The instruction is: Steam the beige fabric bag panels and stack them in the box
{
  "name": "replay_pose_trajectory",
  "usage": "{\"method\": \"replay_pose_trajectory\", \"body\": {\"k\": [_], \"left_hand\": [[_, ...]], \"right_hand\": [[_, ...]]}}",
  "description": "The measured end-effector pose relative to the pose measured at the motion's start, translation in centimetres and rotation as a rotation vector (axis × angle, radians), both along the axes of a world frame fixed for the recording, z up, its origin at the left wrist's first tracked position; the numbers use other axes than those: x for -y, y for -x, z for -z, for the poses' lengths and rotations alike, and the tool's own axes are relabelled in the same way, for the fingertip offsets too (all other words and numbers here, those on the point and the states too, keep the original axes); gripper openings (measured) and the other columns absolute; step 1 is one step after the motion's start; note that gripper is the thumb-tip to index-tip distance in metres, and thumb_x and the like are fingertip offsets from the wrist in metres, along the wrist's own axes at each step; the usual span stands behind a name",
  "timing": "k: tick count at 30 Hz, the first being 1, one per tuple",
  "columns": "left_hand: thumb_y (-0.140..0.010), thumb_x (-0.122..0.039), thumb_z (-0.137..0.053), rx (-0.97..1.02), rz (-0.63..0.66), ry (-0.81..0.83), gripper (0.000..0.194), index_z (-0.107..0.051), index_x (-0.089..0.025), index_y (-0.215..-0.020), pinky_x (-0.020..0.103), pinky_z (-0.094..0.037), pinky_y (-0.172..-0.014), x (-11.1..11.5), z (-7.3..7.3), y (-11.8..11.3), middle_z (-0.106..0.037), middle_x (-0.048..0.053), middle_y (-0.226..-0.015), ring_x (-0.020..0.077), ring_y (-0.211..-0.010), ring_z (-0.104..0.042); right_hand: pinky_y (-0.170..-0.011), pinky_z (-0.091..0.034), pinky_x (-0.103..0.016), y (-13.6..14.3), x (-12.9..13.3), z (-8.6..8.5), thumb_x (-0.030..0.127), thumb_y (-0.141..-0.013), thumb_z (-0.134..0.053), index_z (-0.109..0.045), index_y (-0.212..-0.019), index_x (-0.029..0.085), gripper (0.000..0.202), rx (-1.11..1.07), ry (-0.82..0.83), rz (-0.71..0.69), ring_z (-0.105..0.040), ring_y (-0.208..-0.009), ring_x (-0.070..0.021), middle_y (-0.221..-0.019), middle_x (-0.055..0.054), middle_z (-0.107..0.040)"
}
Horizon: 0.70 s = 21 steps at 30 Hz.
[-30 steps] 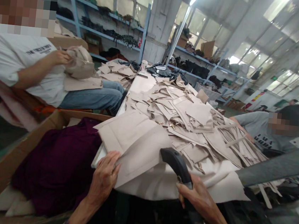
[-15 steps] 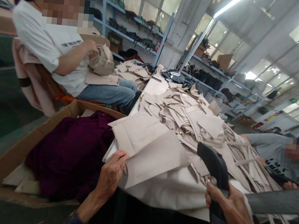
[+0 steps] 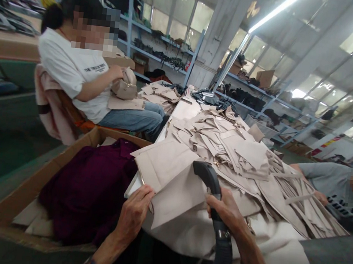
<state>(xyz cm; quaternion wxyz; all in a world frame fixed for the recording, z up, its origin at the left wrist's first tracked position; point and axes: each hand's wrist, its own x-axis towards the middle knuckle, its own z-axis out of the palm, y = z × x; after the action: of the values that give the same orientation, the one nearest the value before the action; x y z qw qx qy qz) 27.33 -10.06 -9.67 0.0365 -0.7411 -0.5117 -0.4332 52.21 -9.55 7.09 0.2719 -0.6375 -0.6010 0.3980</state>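
My left hand (image 3: 137,207) is closed on the near edge of a beige leather-like panel (image 3: 179,191). That panel hangs over the table's front corner, beside another flat beige piece (image 3: 164,160) with a seam and a metal-coloured edge. Wrapped around a curved black hand tool with a thick tube-like body (image 3: 209,179) is my right hand (image 3: 225,208). The tool's blunt tip lies over the panel's upper right part; whether it touches cannot be made out. Behind them, many beige cut pieces (image 3: 226,141) cover the table in a heap.
An open cardboard box (image 3: 29,183) at left holds a dark purple cloth (image 3: 91,190) and beige pieces. A seated person (image 3: 75,71) beyond it handles a beige bag (image 3: 126,84). Another person (image 3: 323,177) is at right, near a grey bar (image 3: 334,249). Beige strips (image 3: 302,199) lie at the table's right.
My right hand has brought the black tool left, from beside the panel to over it. My left hand keeps its grip on the panel. The whole view has shifted slightly.
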Motion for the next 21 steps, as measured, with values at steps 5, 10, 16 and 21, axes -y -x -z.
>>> {"method": "replay_pose_trajectory", "body": {"k": [5,10,16,21], "left_hand": [[-0.088,-0.014,-0.045,0.166,-0.068,0.035,0.023,-0.066,-0.015,-0.097,0.034,-0.051,-0.092,0.9,-1.4,-0.4,-0.066,0.009,-0.101,0.02,-0.101,-0.061],[-0.087,-0.034,-0.049,0.688,-0.208,0.35,0.027,-0.065,-0.015,-0.096,0.039,-0.052,-0.084,3.3,-3.2,-1.0,-0.067,0.011,-0.096,0.0225,-0.089,-0.065],[-0.07,-0.058,-0.063,1.577,0.035,1.031,0.048,-0.059,-0.011,-0.08,0.027,-0.05,-0.056,3.9,-4.9,-2.2,-0.065,0.006,-0.069,0.017,-0.06,-0.064],[-0.072,-0.066,-0.054,1.801,-0.032,1.195,0.054,-0.061,-0.014,-0.085,0.026,-0.047,-0.05,0.9,-6.8,-2.2,-0.065,0.007,-0.07,0.0165,-0.056,-0.061]], "right_hand": [[-0.045,-0.046,-0.024,-1.6,-0.2,-1.2,0.041,-0.079,-0.057,-0.049,-0.075,0.018,0.025,0.034,-0.073,0.166,-0.055,-0.045,-0.0133,-0.053,0.002,-0.056],[-0.039,-0.04,-0.023,-3.5,2.2,-2.6,0.047,-0.076,-0.061,-0.05,-0.068,0.019,0.032,0.105,-0.042,0.238,-0.051,-0.04,-0.0128,-0.048,0.001,-0.056],[-0.041,-0.04,-0.022,-2.2,5.2,-2.4,0.048,-0.079,-0.059,-0.051,-0.076,0.018,0.031,0.058,0.089,0.016,-0.052,-0.043,-0.0129,-0.05,0.0,-0.057],[-0.044,-0.043,-0.02,0.9,5.9,-2.9,0.041,-0.083,-0.055,-0.049,-0.077,0.019,0.024,0.045,0.133,-0.133,-0.052,-0.044,-0.0112,-0.05,0.002,-0.055]]}}
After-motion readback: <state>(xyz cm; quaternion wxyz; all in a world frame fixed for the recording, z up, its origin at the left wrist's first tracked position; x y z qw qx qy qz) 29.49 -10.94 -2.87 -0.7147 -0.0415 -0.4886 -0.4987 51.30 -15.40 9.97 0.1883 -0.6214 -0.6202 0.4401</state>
